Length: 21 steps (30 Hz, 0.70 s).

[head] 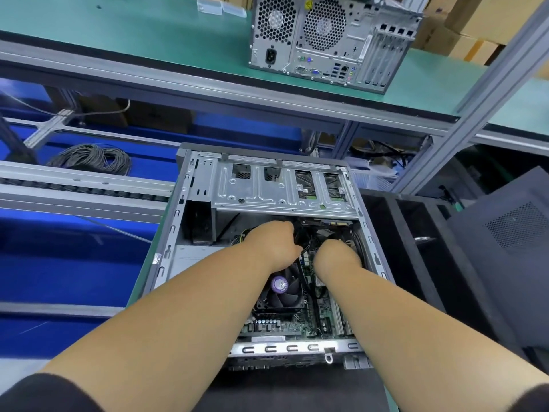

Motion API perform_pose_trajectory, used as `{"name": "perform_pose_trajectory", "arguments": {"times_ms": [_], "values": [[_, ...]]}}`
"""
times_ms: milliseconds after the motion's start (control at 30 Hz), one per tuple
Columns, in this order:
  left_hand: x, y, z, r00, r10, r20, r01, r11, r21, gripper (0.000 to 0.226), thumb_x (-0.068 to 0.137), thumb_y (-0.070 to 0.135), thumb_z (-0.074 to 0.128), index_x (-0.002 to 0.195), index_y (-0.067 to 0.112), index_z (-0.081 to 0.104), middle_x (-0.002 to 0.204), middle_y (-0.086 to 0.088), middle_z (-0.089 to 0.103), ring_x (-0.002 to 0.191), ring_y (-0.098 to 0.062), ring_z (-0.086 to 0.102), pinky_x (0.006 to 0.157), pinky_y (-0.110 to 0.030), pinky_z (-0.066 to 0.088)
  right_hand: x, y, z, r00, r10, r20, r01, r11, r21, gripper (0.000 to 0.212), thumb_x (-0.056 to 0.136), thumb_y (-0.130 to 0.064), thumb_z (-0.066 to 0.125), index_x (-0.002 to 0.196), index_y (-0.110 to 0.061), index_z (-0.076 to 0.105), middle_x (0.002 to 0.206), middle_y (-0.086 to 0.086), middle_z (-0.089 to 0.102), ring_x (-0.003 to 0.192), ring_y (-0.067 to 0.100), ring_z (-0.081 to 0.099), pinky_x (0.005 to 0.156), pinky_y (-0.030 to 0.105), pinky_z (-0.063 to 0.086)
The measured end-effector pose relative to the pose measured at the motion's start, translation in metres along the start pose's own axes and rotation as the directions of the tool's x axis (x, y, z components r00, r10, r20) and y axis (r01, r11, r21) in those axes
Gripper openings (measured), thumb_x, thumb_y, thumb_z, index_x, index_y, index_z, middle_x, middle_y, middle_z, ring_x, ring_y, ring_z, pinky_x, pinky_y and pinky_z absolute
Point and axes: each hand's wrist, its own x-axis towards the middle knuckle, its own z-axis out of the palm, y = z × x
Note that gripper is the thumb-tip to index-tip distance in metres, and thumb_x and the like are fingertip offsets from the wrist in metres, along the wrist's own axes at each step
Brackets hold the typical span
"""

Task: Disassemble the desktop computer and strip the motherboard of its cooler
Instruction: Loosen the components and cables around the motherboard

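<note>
An open desktop case (175,233) lies on its side in front of me, its side panel off. Inside, the green motherboard (285,325) carries a black cooler fan (282,289) with a purple hub sticker. A silver drive cage (279,188) spans the far end. My left hand (274,243) reaches in above the cooler, fingers curled round black cables (306,239). My right hand (337,255) is beside it, deeper in the case, knuckles up; its fingertips are hidden among the cables.
A second desktop tower (326,40) stands rear-facing on the green upper shelf. A dark side panel (511,233) leans at the right beside black foam dividers (416,248). A grey cable coil (92,157) lies at the left on blue matting behind a roller rail.
</note>
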Motion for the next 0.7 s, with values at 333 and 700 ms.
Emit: {"name": "perform_pose_trajectory", "arguments": {"times_ms": [333,700], "values": [[-0.003,0.01,0.017,0.982,0.019,0.186,-0.059,0.975,0.214,0.044,0.102,0.039,0.035,0.129,0.009,0.051,0.127,-0.014,0.055,0.115,-0.032,0.052,0.092,-0.037,0.042,0.007,0.002,0.006,0.997,-0.041,0.073,0.037,0.998,0.054,0.023,0.089,-0.009,0.054,0.108,-0.009,0.067,0.118,0.01,0.064,0.108,0.029,0.06,0.07,0.037,0.043],[-0.009,0.01,0.019,0.973,-0.066,0.222,0.028,0.985,0.168,0.052,0.101,0.043,0.038,0.147,0.02,0.034,0.143,-0.015,0.047,0.127,-0.032,0.046,0.098,-0.034,0.039,0.002,0.004,0.005,0.997,-0.074,-0.009,0.074,0.997,0.035,0.022,0.089,-0.01,0.055,0.109,-0.01,0.066,0.115,0.008,0.065,0.106,0.027,0.062,0.07,0.035,0.047]]}}
